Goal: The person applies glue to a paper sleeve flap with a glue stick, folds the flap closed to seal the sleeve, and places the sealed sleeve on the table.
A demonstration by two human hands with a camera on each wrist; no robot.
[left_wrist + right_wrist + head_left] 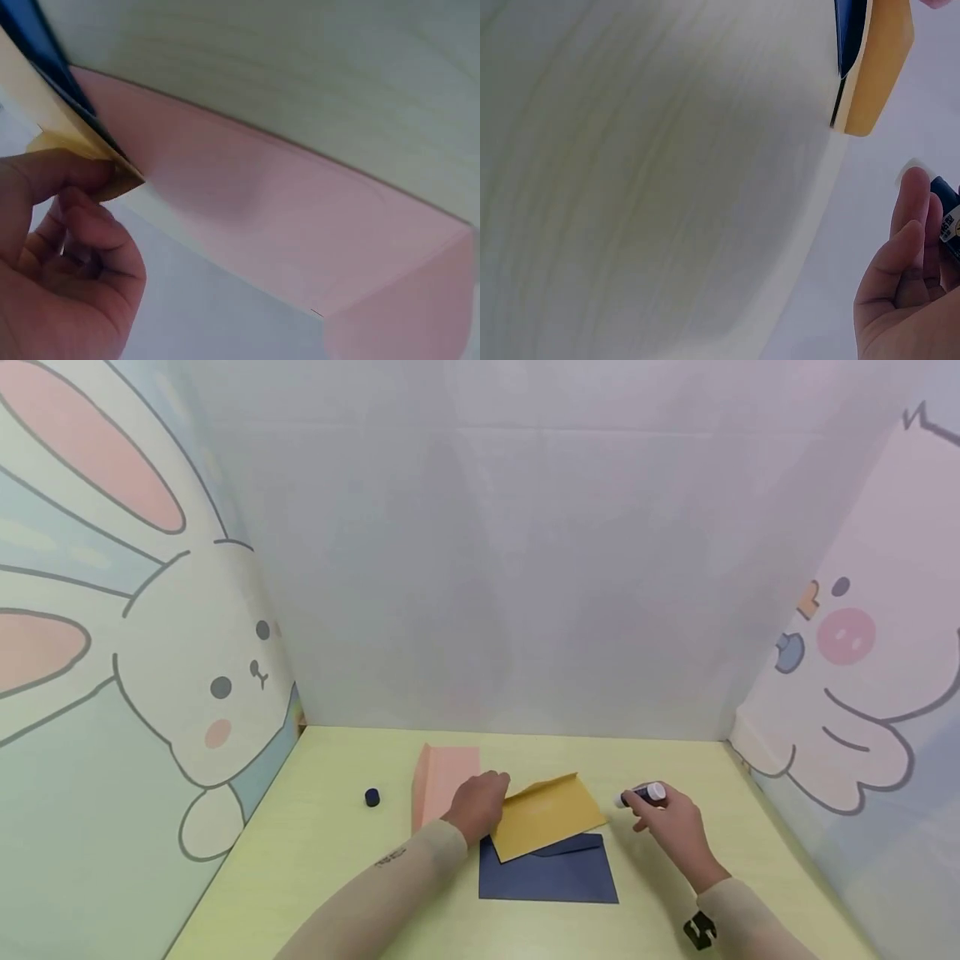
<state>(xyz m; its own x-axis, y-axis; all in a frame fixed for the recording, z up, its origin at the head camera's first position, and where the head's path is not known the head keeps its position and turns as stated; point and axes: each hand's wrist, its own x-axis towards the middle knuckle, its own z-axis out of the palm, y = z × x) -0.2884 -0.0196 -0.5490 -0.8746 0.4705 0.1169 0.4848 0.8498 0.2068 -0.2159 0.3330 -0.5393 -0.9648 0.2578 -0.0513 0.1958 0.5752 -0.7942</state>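
My left hand [478, 806] pinches the left corner of a yellow envelope [551, 822] between thumb and fingers; the left wrist view shows this grip close up. The envelope is tilted, its flap along the far edge, and partly covers a dark blue envelope [551, 878] lying on the table. To the right, my right hand [678, 835] holds an uncapped glue stick [645, 793] above the table, apart from the envelope. Its white tip [913, 171] shows past the fingers in the right wrist view. A pink envelope [453, 772] with its flap unfolded lies behind my left hand, partly hidden by it.
A small dark cap [372, 797] stands on the pale yellow table [300, 860], left of the pink envelope. A plain back wall [480, 568] and side walls with cartoon animals enclose the table.
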